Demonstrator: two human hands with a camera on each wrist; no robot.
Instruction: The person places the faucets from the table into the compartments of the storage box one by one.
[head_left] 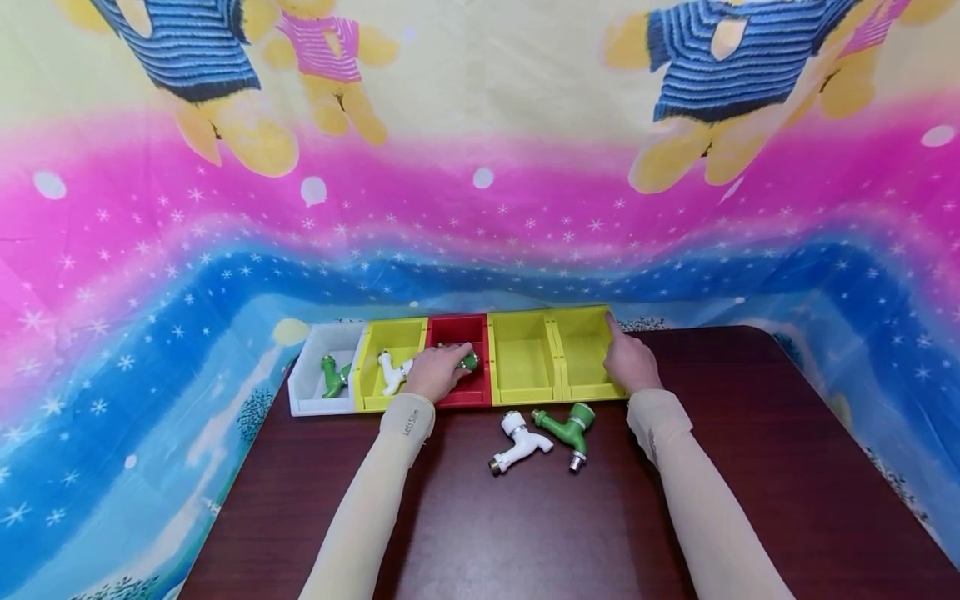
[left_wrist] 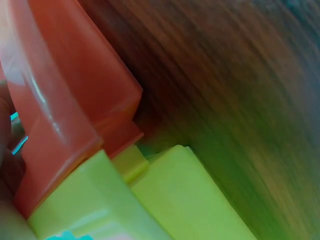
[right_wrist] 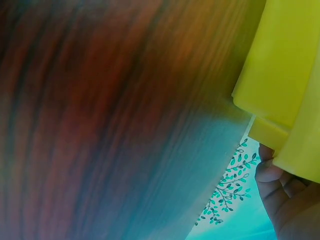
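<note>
Nearest: both forearms, in cream sleeves, reach forward over the dark red-brown wood-look table. In front of the red plastic bin and to its right lie a white tap with a brass-coloured threaded end and a green tap with a metal spout tip, just beside each other.

Left hand: palm down, reaching over the red plastic bin from its left side. A green-handled tap sits inside that bin, directly under the fingertips; whether they pinch it cannot be told. Right hand: well right of the red bin, index finger extended along the outer wall of the far-right yellow bin; other fingers partly hidden, grip cannot be told.

Adjoining the red bin, right: another yellow bin. Left: a yellow bin holding a white tap, then a white bin holding a green tap.

Behind the red bin: printed cloth backdrop.
</note>
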